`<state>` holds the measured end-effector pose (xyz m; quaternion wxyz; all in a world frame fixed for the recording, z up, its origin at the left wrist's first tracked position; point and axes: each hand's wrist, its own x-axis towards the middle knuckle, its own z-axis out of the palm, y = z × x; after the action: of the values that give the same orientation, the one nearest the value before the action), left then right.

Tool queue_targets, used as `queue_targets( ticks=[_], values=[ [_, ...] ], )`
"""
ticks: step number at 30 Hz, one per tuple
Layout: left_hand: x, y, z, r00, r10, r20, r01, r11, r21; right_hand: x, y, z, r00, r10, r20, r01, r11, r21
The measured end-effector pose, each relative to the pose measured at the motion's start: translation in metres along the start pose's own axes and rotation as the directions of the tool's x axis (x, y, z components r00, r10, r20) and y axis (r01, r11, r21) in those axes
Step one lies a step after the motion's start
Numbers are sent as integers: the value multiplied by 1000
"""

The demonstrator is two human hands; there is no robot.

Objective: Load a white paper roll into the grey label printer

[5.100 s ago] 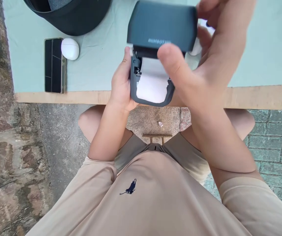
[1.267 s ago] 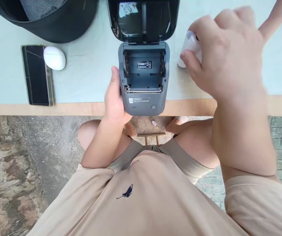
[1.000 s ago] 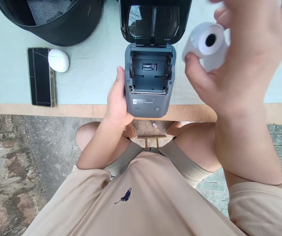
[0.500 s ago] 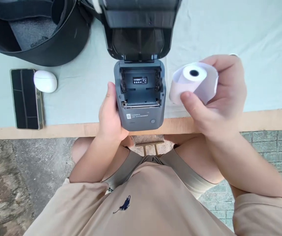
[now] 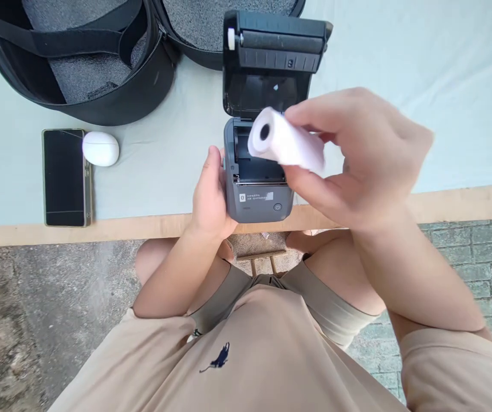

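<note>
A grey label printer [image 5: 259, 207] is held at the table's near edge, its black lid [image 5: 280, 46] swung up and back. My left hand [image 5: 212, 197] grips the printer's left side, thumb along the edge and the other fingers hidden under it. Between the thumb and fingers of my right hand [image 5: 357, 154] is a white paper roll [image 5: 288, 140], tilted, its dark core facing left. The roll hovers over the printer's open bay [image 5: 246, 163] and hides the bay's right part. Whether it touches the printer I cannot tell.
An open black zip case [image 5: 142, 94] with grey lining lies at the upper left, its other half behind the printer lid. A phone [image 5: 64, 183] and a white earbud case [image 5: 100, 149] rest left of my hand. The wooden table edge [image 5: 142, 226] runs along the front.
My right hand has brought the paper roll leftward from beside the printer to above its bay, and turned it on its side. The view has shifted, showing more of the raised lid.
</note>
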<state>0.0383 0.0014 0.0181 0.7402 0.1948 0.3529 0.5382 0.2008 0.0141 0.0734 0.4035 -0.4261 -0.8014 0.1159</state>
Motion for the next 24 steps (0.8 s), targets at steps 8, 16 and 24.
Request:
queue_targets(
  ticks=[8, 16, 24],
  values=[
    [-5, 3, 0, 998, 18, 59, -28, 984, 177, -4, 16, 13, 990, -115, 84, 130, 972, -198],
    [-2, 1, 2, 994, 43, 101, -63, 977, 202, -10, 19, 15, 991, -103, 80, 118, 969, -218],
    [-6, 1, 4, 997, 56, 59, -61, 994, 89, -23, 12, 23, 968, -244, 57, 243, 970, 16]
  ],
)
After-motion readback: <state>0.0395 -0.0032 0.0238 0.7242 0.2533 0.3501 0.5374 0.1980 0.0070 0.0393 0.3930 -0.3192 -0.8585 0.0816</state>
